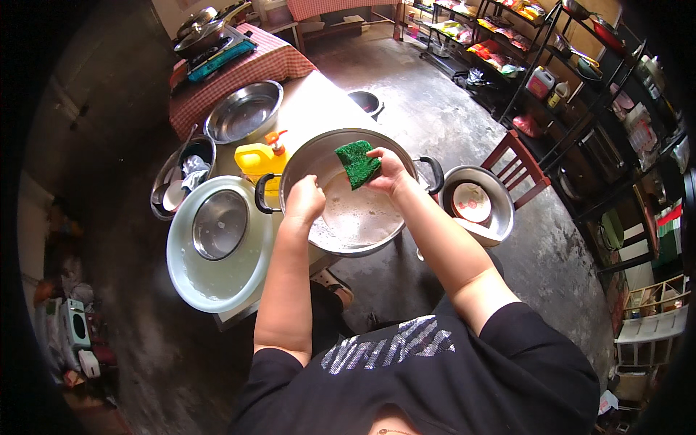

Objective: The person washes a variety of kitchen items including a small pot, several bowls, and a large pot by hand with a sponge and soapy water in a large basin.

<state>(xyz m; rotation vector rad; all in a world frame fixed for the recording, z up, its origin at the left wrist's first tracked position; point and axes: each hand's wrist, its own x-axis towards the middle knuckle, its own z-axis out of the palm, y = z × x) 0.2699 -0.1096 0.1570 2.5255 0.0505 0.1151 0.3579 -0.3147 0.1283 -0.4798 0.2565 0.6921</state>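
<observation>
A large stainless steel pot [353, 223] with two black side handles sits before me at the table's edge, its inside wet with suds. My right hand [387, 173] holds a green scouring pad [356, 163] over the pot's opening. The fingers of my left hand [305, 199] are curled at the pot's left rim; whether they grip it is hidden. Just left of the pot stands a yellow jug [255, 160] with an orange pump top. Nearer me, a pale plastic basin [179, 272] of cloudy water has a round metal bowl [220, 225] in it.
Behind the jug is a wide steel basin [244, 114]; left of it, another basin [157, 204] carries dishes and utensils. On the right, a steel bowl [503, 212] holds smaller dishes near a red wooden chair [514, 166]. Loaded black shelves [544, 119] line the right side.
</observation>
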